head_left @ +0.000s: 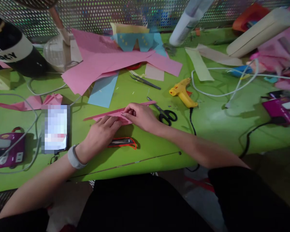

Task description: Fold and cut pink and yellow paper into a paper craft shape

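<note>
Head view: on a green table (147, 156), a phone (59, 129) lies left of the left hand (101, 130), which rests palm down, fingers loosely bent and unclenched, on pink paper (116, 113). A cutter knife (123, 141) lies just below the paper. The right hand (141, 117), close beside the left, brings thumb and fingertips near together on the same paper; whether they pinch it is too small to tell. Farther right lie black-handled scissors (162, 112), then a yellow glue gun (183, 93).
</note>
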A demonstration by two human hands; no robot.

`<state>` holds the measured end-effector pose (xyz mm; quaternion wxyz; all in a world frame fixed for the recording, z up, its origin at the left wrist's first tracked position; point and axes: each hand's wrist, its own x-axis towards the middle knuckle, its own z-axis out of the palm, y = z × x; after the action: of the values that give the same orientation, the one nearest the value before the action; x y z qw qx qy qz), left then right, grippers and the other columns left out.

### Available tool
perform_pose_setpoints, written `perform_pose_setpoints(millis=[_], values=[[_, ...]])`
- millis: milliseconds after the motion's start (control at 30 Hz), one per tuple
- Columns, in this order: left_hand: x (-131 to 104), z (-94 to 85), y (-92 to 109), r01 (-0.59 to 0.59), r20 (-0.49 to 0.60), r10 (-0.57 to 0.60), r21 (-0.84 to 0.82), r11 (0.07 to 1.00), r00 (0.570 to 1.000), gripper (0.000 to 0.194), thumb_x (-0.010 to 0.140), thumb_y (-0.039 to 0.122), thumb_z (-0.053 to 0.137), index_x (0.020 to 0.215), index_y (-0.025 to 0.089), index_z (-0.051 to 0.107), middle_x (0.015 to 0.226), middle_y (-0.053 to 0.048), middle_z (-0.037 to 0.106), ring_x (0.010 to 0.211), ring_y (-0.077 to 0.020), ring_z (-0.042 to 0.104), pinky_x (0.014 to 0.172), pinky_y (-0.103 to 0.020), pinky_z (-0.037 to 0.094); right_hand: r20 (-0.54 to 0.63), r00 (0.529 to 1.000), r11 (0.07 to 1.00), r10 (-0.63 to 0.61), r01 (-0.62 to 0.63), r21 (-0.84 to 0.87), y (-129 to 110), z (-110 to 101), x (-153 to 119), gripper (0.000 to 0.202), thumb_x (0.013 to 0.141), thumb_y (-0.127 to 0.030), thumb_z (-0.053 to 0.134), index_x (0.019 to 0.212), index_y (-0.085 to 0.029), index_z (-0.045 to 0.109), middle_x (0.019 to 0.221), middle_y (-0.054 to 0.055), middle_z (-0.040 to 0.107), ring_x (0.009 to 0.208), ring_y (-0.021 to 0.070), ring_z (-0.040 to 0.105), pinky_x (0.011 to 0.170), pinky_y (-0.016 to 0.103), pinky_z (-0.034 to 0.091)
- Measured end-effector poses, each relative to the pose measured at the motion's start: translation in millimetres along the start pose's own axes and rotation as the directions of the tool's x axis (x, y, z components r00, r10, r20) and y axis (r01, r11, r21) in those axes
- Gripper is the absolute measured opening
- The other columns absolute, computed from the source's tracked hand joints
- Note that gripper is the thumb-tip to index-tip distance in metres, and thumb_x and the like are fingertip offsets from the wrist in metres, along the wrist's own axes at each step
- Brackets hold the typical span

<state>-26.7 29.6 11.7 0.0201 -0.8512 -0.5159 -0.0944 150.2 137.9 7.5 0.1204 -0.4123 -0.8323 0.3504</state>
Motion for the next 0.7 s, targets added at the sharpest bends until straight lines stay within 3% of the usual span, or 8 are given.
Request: perform_pose_setpoints(millis=[233,500,700], values=[[-3,0.7,0,-0.017,0.001,0.017,0.043,0.999,1.0,0.027,0.095,0.01,0.05,0.119,0.016,0.061,0.112,-0.011,0.068,0.099,-0.0263,0.065,0.07,-0.034,0.057,-0.034,0.997,0.997,-0.073,0.073,-0.024,6,4,3,0.019,0.091,-0.035,0.063,0.084,-0.018,0.064,0.084,0.003,0.067,0.072,0.0137,0.056,0.066,0.027,0.037],[-3,3.5,-5,-0.048,0.012,0.048,0.001,0.999,0.999,0.029,0.096,0.014,0.05,0.123,0.016,0.059,0.115,-0.013,0.067,0.103,-0.025,0.064,0.082,-0.036,0.056,-0.091,0.983,0.981,-0.162,0.151,-0.124,11,12,3,0.025,0.099,-0.036,0.048,0.086,-0.018,0.06,0.088,0.005,0.064,0.079,0.0164,0.055,0.07,0.029,0.037],[-3,0.6,-5,-0.064,0.033,0.065,-0.011,0.998,0.997,0.03,0.096,0.014,0.049,0.124,0.014,0.059,0.114,-0.012,0.068,0.1,-0.0257,0.065,0.08,-0.036,0.056,-0.088,0.975,0.967,-0.202,0.184,-0.175,10,12,2,0.019,0.098,-0.032,0.052,0.087,-0.018,0.06,0.089,0.006,0.064,0.082,0.0172,0.056,0.073,0.029,0.039]])
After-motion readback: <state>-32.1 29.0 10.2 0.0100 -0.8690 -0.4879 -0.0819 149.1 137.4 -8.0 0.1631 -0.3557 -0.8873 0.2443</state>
